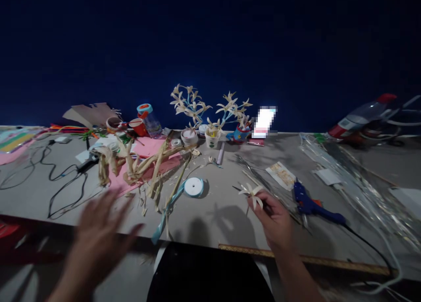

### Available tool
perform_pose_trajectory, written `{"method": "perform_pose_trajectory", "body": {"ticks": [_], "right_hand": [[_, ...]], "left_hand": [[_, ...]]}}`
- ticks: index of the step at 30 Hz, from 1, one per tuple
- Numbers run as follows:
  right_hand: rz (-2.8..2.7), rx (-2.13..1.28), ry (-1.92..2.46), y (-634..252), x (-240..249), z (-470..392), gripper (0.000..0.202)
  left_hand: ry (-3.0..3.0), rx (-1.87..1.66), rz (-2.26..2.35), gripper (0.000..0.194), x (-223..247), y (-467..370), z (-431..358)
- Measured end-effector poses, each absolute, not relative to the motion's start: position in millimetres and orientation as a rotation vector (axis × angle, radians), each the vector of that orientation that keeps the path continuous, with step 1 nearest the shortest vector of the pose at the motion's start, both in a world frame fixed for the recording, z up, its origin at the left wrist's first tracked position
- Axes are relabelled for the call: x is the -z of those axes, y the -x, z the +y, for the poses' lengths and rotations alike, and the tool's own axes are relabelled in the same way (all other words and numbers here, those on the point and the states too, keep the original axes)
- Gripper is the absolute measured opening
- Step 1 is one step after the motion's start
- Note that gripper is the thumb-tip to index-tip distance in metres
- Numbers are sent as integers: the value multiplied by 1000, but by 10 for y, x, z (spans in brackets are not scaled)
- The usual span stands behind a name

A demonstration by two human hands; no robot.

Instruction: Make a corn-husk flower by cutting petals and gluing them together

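Observation:
My right hand is closed around a small cream husk flower, its petals spread above my fingertips. A thin dark pointed tip sticks out to the left beside the petals; what it belongs to is hidden. My left hand, smeared by motion, has its fingers spread and holds nothing. It hovers over the table's front edge, nearest to a pile of dried husks on pink paper. A white spool of light-blue ribbon lies between my hands, with a ribbon tail hanging over the edge.
A blue glue gun lies right of my right hand. Finished flower sprays stand in cups at the back. Clear plastic wrappers and a tipped bottle lie far right. Black cables run across the left.

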State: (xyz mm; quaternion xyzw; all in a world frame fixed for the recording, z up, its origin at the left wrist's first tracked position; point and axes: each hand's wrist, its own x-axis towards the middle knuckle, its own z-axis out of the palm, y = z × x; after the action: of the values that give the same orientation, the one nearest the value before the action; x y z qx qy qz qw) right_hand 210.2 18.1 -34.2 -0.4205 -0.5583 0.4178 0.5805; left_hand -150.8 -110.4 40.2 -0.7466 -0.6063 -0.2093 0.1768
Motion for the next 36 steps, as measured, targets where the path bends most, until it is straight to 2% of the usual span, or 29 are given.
{"method": "perform_pose_trajectory", "body": {"ticks": [3,4,8,13,15,18,19,23,26,29,36], "right_hand": [[-1273,-1091,933,-1908,298,88,16],[-1265,-1119,926,-1873,275,55,16],[-1188,-1136,965,-1866,211,-31,18],[-1101,-1133,1040,-1879,200,-8,24],[-1080,-1167,1030,-1831,198,27,25],[-1005,-1222,1037,-1743,217,79,27],[-972,-1231,1050,-1720,230,92,28],[-904,-1262,1071,-1667,282,113,29],[-920,-1295,1052,-1646,306,100,28],[-942,-1324,1024,-1629,334,77,24],[-1139,-1212,960,-1643,341,63,15]], "left_hand": [[2487,343,-1517,75,-129,972,-577],[2535,307,-1465,77,-65,791,-440],[2617,344,-1367,71,2,280,-175],[2757,463,-1376,61,-30,127,-128],[2792,614,-1463,46,-13,111,-123],[2768,1033,-1690,14,37,103,-125],[2752,1188,-1780,9,57,104,-128],[2685,1725,-2178,16,119,87,-142],[2647,2038,-2185,15,123,16,-140],[2621,2141,-2033,9,114,-73,-123],[2589,2250,-2080,6,162,-153,-145]]}}
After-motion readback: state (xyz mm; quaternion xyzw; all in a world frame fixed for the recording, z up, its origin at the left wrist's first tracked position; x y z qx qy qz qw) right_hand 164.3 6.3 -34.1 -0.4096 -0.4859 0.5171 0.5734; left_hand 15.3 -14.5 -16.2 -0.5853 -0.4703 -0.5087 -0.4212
